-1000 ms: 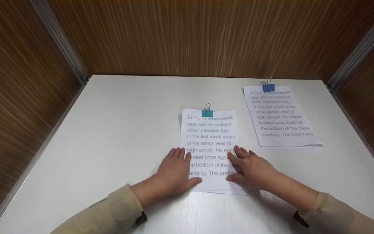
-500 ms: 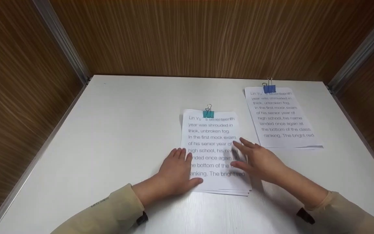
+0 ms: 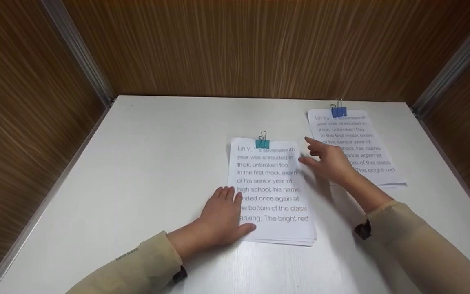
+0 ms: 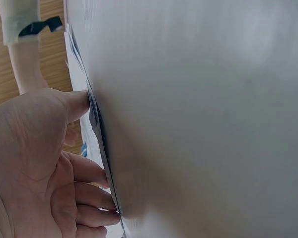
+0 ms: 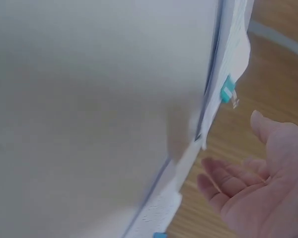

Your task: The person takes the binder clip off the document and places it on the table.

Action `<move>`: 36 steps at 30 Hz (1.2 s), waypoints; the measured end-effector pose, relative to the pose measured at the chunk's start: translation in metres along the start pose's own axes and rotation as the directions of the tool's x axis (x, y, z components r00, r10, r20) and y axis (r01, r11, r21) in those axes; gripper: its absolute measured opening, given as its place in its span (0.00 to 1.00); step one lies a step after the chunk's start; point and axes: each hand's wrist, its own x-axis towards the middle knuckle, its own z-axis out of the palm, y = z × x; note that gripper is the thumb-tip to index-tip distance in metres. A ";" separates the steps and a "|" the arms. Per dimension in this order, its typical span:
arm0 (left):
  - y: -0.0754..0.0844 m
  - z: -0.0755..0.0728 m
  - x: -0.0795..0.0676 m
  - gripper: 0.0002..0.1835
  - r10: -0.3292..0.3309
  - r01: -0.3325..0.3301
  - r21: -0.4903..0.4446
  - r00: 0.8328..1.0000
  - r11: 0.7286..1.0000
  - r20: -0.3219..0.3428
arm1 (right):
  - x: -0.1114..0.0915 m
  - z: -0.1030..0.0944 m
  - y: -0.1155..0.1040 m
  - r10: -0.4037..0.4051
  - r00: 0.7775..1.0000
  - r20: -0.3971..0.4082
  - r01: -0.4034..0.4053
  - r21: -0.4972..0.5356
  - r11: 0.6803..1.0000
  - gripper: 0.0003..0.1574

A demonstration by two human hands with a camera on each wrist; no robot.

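Sheets (image 3: pixel 271 179) sit in the teal clip (image 3: pixel 262 144), left fingers (image 3: pixel 237 199) touching them.

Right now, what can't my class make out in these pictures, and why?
Head view: some line beginnings on the teal-clipped paper stack, behind the left hand.
Head view: some text on the blue-clipped paper stack, behind the right hand.
Head view: lettering on the left sleeve, too small.
Right wrist view: part of the blue binder clip, cut off by the bottom edge.
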 end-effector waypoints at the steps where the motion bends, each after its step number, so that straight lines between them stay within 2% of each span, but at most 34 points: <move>1: 0.000 0.000 0.000 0.53 0.000 0.000 0.002 1.000 1.000 0.002 | 0.005 0.001 0.002 0.008 1.000 0.001 -0.008 0.021 1.000 0.45; 7: 0.001 -0.001 0.001 0.54 0.001 -0.001 0.019 1.000 1.000 0.002 | 0.029 0.003 0.010 0.061 0.997 0.054 -0.065 0.093 0.994 0.49; 14: 0.001 0.000 0.001 0.53 0.007 -0.007 0.030 1.000 1.000 0.005 | 0.045 0.008 0.015 0.110 0.981 0.158 -0.129 0.118 0.985 0.57; 18: 0.000 0.000 0.001 0.53 0.008 -0.009 0.035 1.000 0.999 0.005 | 0.049 0.012 0.018 0.135 0.965 0.224 -0.164 0.114 0.980 0.63; 22: 0.000 -0.001 0.001 0.53 0.010 -0.009 0.038 1.000 0.999 -0.002 | 0.052 0.015 0.019 0.127 0.955 0.267 -0.156 0.091 0.984 0.66; 27: 0.001 -0.002 0.000 0.53 0.015 -0.015 0.043 1.000 0.999 -0.003 | 0.052 0.016 0.019 0.127 0.952 0.278 -0.149 0.059 0.987 0.69; 36: 0.000 -0.002 0.000 0.53 0.005 -0.005 0.017 1.000 1.000 0.005 | 0.049 0.017 0.021 0.128 0.944 0.305 -0.168 0.110 0.980 0.72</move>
